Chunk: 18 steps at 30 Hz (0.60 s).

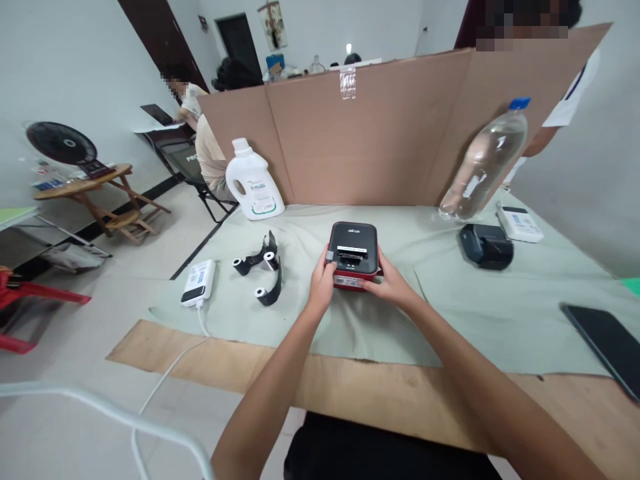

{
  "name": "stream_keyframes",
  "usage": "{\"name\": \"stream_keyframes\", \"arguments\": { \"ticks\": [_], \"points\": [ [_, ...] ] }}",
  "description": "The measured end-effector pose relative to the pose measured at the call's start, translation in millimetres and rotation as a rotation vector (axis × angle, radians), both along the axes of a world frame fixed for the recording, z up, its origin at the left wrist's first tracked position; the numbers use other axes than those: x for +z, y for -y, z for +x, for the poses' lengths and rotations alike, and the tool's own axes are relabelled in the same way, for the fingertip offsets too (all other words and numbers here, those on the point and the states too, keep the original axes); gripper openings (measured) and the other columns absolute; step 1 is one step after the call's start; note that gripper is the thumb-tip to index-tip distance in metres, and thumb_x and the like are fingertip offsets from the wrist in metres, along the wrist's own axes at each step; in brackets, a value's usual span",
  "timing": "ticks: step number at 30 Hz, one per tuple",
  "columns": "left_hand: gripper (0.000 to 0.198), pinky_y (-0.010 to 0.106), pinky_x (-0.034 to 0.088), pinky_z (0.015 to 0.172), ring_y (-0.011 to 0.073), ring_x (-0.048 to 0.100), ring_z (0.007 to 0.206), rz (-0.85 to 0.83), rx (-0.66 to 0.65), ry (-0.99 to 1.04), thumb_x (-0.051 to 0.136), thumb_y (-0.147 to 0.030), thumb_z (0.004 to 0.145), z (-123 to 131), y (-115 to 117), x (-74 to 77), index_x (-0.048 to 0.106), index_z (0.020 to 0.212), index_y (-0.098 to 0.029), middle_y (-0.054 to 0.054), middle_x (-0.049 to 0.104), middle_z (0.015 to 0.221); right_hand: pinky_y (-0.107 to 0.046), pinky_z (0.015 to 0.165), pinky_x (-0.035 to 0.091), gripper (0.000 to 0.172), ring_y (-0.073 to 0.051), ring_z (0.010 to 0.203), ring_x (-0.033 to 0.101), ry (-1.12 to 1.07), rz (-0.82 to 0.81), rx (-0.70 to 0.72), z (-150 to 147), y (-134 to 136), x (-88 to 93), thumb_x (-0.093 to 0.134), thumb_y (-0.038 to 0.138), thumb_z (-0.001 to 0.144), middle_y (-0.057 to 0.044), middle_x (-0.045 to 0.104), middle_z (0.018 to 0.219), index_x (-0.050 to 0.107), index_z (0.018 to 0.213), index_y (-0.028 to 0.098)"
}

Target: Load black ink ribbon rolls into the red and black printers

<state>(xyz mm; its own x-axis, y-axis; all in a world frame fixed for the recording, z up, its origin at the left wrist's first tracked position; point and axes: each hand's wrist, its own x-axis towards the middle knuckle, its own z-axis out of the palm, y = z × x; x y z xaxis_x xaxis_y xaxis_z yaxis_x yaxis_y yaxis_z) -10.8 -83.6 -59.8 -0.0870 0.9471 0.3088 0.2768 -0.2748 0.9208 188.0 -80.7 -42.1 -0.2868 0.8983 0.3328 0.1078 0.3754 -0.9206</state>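
Observation:
A black and red label printer (354, 243) is in the middle of the cloth-covered table, between my two hands. My left hand (323, 280) grips its left side, with the thumb at the front left corner. On the other side, my right hand (391, 281) holds the front right corner, its fingers partly hidden behind the printer. A pale strip shows at the slot on the printer's top. Left of it lie black ribbon rolls (270, 259) on white cores, with loose ribbon trailing between them.
A white jug (255, 180) and a large clear bottle (487, 163) stand before a cardboard screen (355, 133). On the right are a black device (486, 247), a white power bank (520, 223) and a phone (603, 340). Another white power bank (199, 283) trails a cable. People sit beyond.

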Motion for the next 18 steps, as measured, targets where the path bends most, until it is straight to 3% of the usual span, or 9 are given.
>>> {"name": "stream_keyframes", "arguments": {
  "ticks": [5,8,13,18],
  "points": [
    [0.056,0.039,0.042,0.119,0.0244,0.056,0.137,-0.013,0.015,0.108,0.045,-0.025,0.088,-39.7,-44.7,46.8,0.062,0.142,-0.023,0.003,0.065,0.144,-0.049,0.098,0.058,0.101,-0.035,0.124,0.063,0.034,0.054,-0.031,-41.5,-51.5,16.2,0.085,0.041,0.073,-0.010,0.063,0.142,0.035,0.160,0.029],
    [0.057,0.039,0.048,0.111,0.0257,0.063,0.125,-0.025,0.012,0.176,0.048,-0.023,0.081,-69.2,-84.6,62.3,0.066,0.135,-0.022,0.003,0.072,0.130,-0.051,0.102,0.056,0.105,-0.036,0.133,0.056,0.005,0.103,-0.018,-72.4,-92.9,23.3,0.086,0.041,0.071,-0.012,0.058,0.147,0.034,0.161,0.028],
    [0.059,0.035,0.054,0.093,0.0236,0.067,0.101,-0.118,0.016,0.292,0.051,-0.023,0.071,-115.4,-148.0,59.3,0.069,0.128,-0.019,0.003,0.076,0.109,-0.056,0.115,0.045,0.112,-0.035,0.137,0.053,-0.067,0.099,0.069,-122.7,-158.3,18.2,0.087,0.042,0.068,-0.011,0.055,0.150,0.029,0.162,0.027],
    [0.058,0.031,0.052,0.085,0.0208,0.063,0.088,-0.175,0.079,0.338,0.053,-0.022,0.063,-158.9,-186.4,54.9,0.073,0.117,-0.017,0.003,0.076,0.098,-0.052,0.126,0.030,0.120,-0.035,0.145,0.044,-0.075,0.106,0.068,-174.1,-209.9,-1.4,0.090,0.049,0.061,-0.013,0.048,0.156,0.029,0.161,0.021]
  ]
}}
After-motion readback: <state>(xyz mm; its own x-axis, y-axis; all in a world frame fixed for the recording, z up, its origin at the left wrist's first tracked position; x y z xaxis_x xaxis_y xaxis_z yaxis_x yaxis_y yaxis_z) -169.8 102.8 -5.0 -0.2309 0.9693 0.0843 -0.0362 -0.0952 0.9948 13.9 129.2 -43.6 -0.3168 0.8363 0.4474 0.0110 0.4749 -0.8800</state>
